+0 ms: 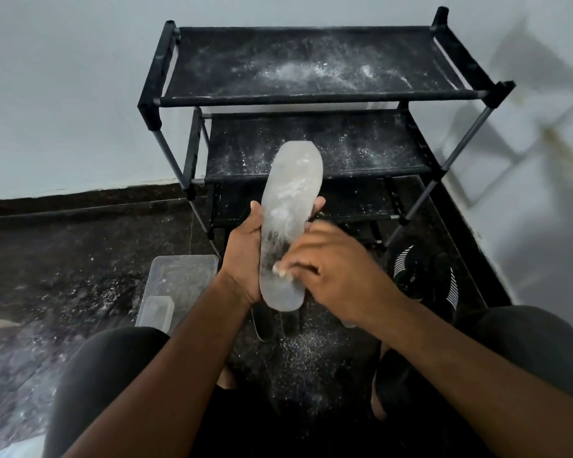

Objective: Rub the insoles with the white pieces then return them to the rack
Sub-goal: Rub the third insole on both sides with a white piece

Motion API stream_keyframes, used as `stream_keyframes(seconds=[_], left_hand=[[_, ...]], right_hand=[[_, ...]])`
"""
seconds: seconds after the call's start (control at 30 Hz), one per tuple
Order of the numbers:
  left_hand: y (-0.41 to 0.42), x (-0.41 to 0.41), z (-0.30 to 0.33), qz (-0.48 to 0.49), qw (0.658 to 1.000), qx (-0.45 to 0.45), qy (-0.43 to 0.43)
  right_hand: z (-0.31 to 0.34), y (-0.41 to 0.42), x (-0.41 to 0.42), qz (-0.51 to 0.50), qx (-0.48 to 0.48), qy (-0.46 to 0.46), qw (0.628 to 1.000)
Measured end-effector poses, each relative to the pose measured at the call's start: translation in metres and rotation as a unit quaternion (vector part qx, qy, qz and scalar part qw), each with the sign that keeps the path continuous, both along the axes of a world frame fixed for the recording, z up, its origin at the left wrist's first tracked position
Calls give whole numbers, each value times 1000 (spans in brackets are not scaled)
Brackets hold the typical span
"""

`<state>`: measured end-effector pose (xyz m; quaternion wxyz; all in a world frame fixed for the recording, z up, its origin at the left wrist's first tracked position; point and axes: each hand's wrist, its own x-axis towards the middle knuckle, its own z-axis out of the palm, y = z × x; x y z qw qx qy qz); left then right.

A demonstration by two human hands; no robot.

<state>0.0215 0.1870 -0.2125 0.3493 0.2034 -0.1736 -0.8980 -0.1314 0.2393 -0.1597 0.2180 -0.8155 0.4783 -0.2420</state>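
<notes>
A dark insole (290, 206), coated in white powder, is held up in front of the rack with its toe pointing away from me. My left hand (245, 252) grips it from the left side and behind, fingertips showing at its right edge. My right hand (325, 259) pinches a small white piece (280, 270) and presses it against the insole's lower part. The black shoe rack (315, 94) stands against the wall, its shelves dusted with white powder.
A clear plastic container (179, 285) sits on the dark floor to the left of my hands. Dark insoles (262, 322) lie on the floor beneath the held one. Black footwear with white stripes (420, 276) rests at the right. My knees frame the bottom.
</notes>
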Motion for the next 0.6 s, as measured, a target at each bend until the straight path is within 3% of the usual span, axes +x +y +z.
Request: stream_keyframes(seconds=[0.07,0.23,0.4,0.5,0.6], left_hand=[[-1,1,0,12,1000,3,-8],[-7,3,-3,1,999,24,31],[-6,-2,0,61,998,28,-15],[-6,-9,2,102,991,39,-77],[-6,-11,6,85,992,32,-88]], right_hand=[[1,-4,-2,-32,-50,25,998],[1,14,11,61,61,-2,996],[0,-6,1,-59,-45,-20,997],[-16,-10,7,-50,-52,32,997],[-22,-15,3,-76,-79,51,993]])
